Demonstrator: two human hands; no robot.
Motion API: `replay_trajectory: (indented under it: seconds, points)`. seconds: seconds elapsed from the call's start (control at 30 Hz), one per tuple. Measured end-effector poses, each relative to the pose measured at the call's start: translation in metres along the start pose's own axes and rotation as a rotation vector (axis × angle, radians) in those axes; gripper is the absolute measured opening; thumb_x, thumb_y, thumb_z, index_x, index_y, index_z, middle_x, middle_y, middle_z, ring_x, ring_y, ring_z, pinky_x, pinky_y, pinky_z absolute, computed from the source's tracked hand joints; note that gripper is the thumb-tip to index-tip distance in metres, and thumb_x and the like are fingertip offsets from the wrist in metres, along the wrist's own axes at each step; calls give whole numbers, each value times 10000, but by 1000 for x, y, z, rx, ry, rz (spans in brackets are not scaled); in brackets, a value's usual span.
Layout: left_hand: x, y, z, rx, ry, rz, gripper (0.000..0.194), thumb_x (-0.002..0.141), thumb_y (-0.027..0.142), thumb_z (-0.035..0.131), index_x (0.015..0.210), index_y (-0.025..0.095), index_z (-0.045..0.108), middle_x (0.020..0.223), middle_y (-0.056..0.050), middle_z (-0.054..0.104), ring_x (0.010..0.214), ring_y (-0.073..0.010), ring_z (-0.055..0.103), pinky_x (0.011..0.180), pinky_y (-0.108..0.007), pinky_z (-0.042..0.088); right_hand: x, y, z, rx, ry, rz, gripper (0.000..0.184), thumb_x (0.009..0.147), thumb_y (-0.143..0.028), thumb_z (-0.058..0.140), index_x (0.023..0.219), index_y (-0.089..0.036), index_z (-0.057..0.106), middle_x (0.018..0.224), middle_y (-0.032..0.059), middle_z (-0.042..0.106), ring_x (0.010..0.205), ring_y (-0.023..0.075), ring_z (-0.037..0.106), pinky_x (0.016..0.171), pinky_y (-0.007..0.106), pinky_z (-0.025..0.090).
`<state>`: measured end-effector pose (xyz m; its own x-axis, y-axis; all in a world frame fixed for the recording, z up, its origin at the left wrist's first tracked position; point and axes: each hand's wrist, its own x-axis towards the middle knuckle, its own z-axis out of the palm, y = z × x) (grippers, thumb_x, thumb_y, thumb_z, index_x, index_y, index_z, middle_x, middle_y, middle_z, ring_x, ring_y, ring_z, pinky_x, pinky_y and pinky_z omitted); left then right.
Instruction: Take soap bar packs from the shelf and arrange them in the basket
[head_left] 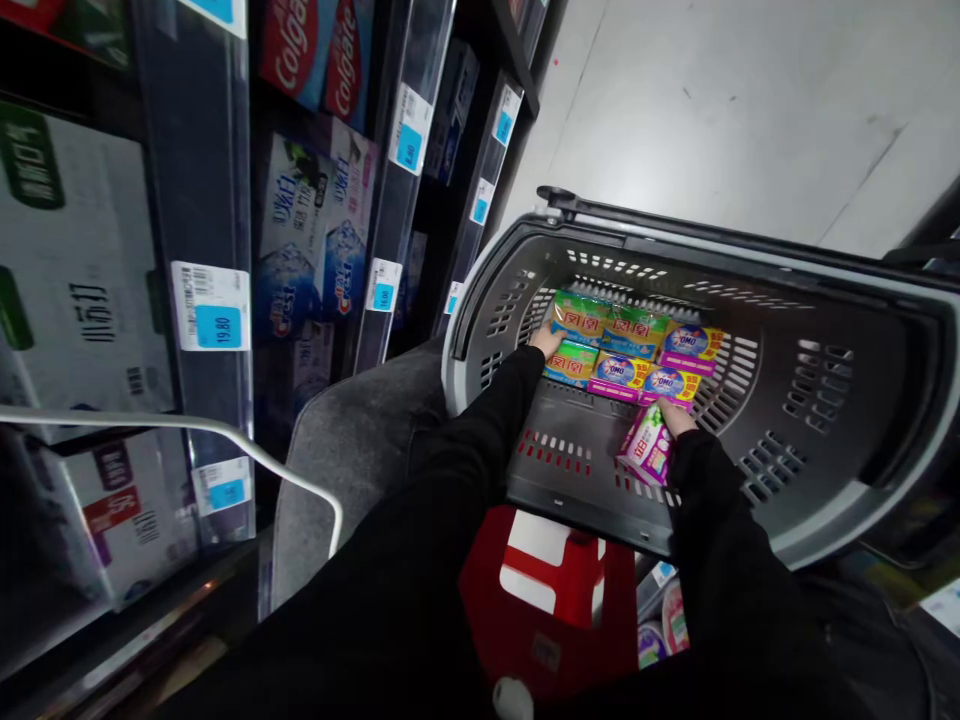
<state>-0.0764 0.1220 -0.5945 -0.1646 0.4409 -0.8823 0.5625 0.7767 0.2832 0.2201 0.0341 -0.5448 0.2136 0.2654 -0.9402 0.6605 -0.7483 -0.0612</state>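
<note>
Inside a dark grey shopping basket (585, 420), several wrapped soap packs lie in two rows. Green and orange soap packs (571, 364) make up the left part, with yellow, blue and purple OMO soap packs (670, 384) to their right. My left hand (550, 341) is closed against the left end of the green and orange packs; most of its fingers are hidden. A white and purple soap pack (646, 446) lies tilted in front of the rows. My right hand (677, 418) is closed on its upper right end, close to the OMO packs, with its fingers partly hidden.
Shelves with toothpaste boxes (349, 220) and price tags (217, 308) stand on the left. The basket's handle (675, 230) lies along its far rim. Below the basket is a red bag or garment (551, 640). A white cable (247, 445) crosses the left side. Pale floor (735, 110) extends beyond.
</note>
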Motion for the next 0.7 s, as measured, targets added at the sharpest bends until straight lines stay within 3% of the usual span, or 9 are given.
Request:
replay_trajectory:
  seconds: [0.07, 0.17, 0.23, 0.33, 0.4, 0.53, 0.6, 0.7]
  points:
    - [-3, 3, -2, 51, -11, -3, 519, 868, 344, 555, 1358, 197, 470, 1311, -91, 595, 1232, -258, 538, 1033, -347, 409, -6, -13, -4, -8, -40, 89, 451, 829, -476, 424, 992, -141, 679, 1089, 156, 673, 1040, 282, 626, 968, 383, 446]
    - [-11, 11, -5, 105, -24, -11, 556, 869, 349, 539, 1388, 187, 424, 1333, -97, 578, 1260, -244, 518, 1048, -328, 397, -17, -32, -8, 6, -45, 85, 428, 839, -443, 419, 989, -136, 677, 1143, 161, 653, 1092, 289, 597, 983, 362, 421]
    - [-21, 19, -7, 138, -22, -27, 561, 888, 352, 506, 1402, 156, 394, 1369, -129, 542, 1292, -249, 487, 1073, -340, 374, -24, -41, -8, 28, -46, 39, 392, 837, -419, 409, 906, -147, 683, 1086, 144, 669, 1056, 281, 602, 944, 339, 430]
    - [-47, 32, -9, 184, -23, -53, 532, 932, 340, 416, 1393, 76, 379, 1419, -201, 467, 1322, -268, 450, 1099, -380, 347, -36, -53, -4, 54, 22, -145, 338, 814, -393, 403, 750, -175, 653, 933, 105, 684, 974, 264, 602, 854, 311, 435]
    - [-75, 41, -9, 188, -100, -34, 469, 928, 356, 431, 1319, 100, 476, 1343, -164, 553, 1227, -240, 542, 1038, -343, 419, -42, -63, 3, 46, 120, -268, 323, 805, -392, 396, 700, -184, 619, 857, 91, 673, 930, 256, 590, 816, 305, 424]
    - [-134, 58, -9, 339, -370, 132, 434, 768, 398, 698, 1153, 221, 605, 1080, 1, 704, 974, -151, 663, 855, -205, 506, -42, -99, 22, 76, 233, -367, 306, 822, -333, 344, 692, -182, 577, 834, 96, 653, 895, 236, 571, 818, 308, 409]
    - [-151, 63, -13, 479, -335, 192, 532, 723, 383, 755, 1191, 206, 575, 1138, -25, 685, 1047, -172, 641, 890, -206, 489, -35, -120, 32, 190, 194, -411, 309, 842, -307, 321, 734, -176, 579, 898, 101, 654, 910, 218, 571, 841, 303, 413]
    - [-150, 64, -29, 581, -145, 131, 548, 750, 346, 740, 1215, 134, 540, 1195, -119, 648, 1127, -246, 609, 950, -274, 473, -15, -146, 45, 349, 103, -421, 320, 880, -321, 329, 849, -152, 600, 1036, 124, 645, 993, 202, 572, 906, 299, 414]
